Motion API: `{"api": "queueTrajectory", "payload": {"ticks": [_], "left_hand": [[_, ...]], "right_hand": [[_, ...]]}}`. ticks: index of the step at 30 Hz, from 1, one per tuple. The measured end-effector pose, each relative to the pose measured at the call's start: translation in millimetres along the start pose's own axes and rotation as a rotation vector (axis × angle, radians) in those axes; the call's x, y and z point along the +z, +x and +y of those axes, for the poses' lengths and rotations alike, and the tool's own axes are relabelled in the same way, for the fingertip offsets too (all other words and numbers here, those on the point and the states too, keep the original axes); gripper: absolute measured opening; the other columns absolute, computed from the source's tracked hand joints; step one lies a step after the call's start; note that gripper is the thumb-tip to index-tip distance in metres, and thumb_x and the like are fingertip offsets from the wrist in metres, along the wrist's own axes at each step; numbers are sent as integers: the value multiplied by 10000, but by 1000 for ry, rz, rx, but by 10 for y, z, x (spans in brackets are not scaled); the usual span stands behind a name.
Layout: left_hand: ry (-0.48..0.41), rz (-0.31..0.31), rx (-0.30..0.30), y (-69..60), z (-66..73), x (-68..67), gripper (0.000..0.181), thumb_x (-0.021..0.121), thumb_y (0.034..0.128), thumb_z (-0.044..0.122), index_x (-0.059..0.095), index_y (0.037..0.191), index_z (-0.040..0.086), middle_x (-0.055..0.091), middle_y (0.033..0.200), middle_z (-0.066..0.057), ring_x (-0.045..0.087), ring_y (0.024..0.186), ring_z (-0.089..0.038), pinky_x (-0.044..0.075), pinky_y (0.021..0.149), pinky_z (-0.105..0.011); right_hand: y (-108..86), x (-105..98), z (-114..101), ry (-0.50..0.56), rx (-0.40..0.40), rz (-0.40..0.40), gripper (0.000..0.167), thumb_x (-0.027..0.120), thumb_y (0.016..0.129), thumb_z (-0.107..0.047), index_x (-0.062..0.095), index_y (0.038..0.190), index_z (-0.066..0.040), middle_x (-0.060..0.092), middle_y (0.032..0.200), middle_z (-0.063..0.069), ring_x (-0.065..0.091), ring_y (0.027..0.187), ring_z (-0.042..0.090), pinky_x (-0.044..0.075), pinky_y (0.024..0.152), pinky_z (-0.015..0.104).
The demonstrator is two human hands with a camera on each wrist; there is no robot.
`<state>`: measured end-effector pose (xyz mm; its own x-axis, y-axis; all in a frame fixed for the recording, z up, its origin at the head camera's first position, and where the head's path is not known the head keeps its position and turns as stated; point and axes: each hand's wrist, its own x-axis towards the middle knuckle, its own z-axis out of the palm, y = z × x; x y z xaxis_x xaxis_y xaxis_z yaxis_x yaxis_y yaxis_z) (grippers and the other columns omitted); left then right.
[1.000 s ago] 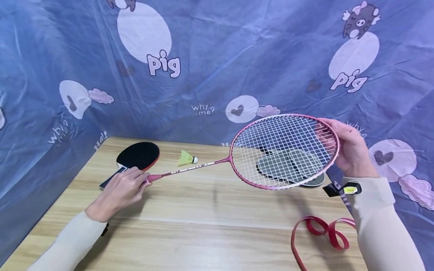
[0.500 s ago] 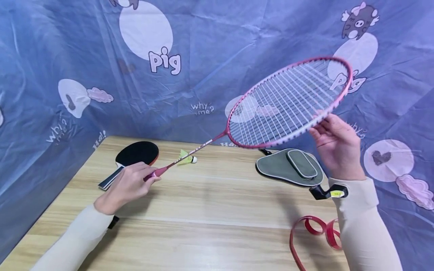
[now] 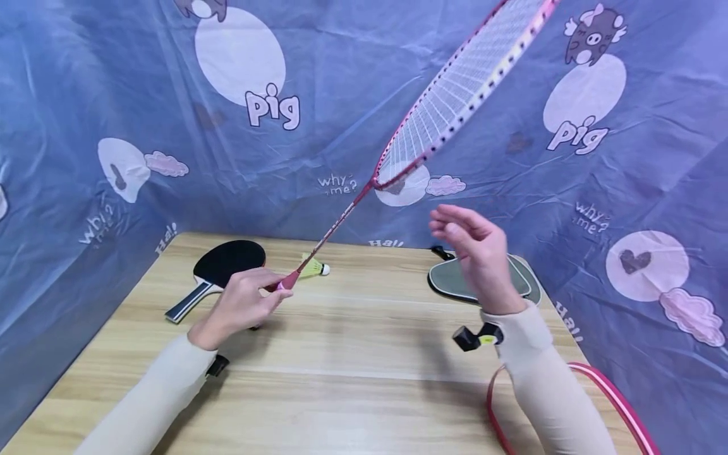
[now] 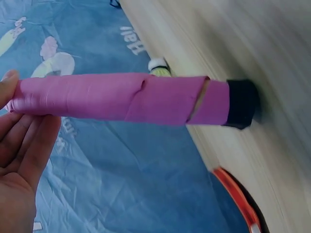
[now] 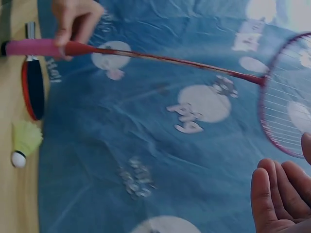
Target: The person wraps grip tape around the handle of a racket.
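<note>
My left hand [image 3: 241,306] pinches a badminton racket [image 3: 335,229] at the top of its pink grip [image 4: 107,97]. The racket tilts up to the right, and the tip of its head runs out of the head view. Spiral wrap covers the grip, with a narrow gap by the black end cap [image 4: 241,104]; that end hangs low over the table. My right hand [image 3: 482,259] is in the air below the racket head, apart from it, holding nothing. Its fingers [image 5: 284,191] are fairly straight in the right wrist view.
A black table tennis bat [image 3: 230,262] lies at the table's left, with a yellow shuttlecock [image 3: 313,270] behind the racket shaft. A green bat case [image 3: 449,278] is partly hidden by my right hand. A red strap [image 3: 617,398] curves around my right forearm. Blue cloth hangs behind.
The racket head has swung upward, its face turned more edge-on. My right hand has come off the head's rim and moved left. My left hand has shifted slightly right, still holding the grip.
</note>
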<state>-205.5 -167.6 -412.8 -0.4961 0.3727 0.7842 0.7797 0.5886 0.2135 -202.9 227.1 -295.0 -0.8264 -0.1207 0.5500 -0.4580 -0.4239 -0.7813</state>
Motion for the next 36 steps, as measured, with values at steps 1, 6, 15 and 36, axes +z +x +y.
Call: {"api": "queueTrajectory", "payload": {"ticks": [1, 6, 15, 36], "left_hand": [[-10, -1, -13, 15, 13, 27, 187, 891, 697, 92, 799, 859, 107, 777, 815, 7, 701, 726, -124, 581, 656, -286], [-55, -13, -66, 85, 90, 129, 183, 892, 726, 123, 817, 893, 115, 800, 872, -13, 750, 790, -144, 605, 683, -275], [-159, -23, -83, 207, 60, 254, 223, 886, 741, 118, 822, 952, 84, 807, 917, -53, 773, 840, -191, 615, 730, -231], [-523, -120, -351, 426, 322, 411, 230, 801, 873, 150, 797, 1101, 120, 788, 1063, -57, 727, 927, -99, 625, 772, -238]], "right_hand": [[-9, 50, 60, -31, 12, 7, 299, 518, 965, 128, 663, 1222, 77, 766, 1116, 151, 748, 978, 193, 613, 903, 286], [-57, 247, 356, -236, 89, 26, 332, 631, 930, 59, 629, 1258, 108, 773, 1123, 62, 747, 1010, 177, 609, 920, 281], [-155, 431, 906, -423, 265, -37, 392, 689, 930, -39, 637, 1313, 22, 691, 1272, 217, 709, 1091, 134, 575, 948, 210], [-523, 701, 1464, -609, 442, -209, 472, 779, 868, -61, 652, 1323, -47, 710, 1276, 155, 703, 1129, 348, 592, 944, 269]]}}
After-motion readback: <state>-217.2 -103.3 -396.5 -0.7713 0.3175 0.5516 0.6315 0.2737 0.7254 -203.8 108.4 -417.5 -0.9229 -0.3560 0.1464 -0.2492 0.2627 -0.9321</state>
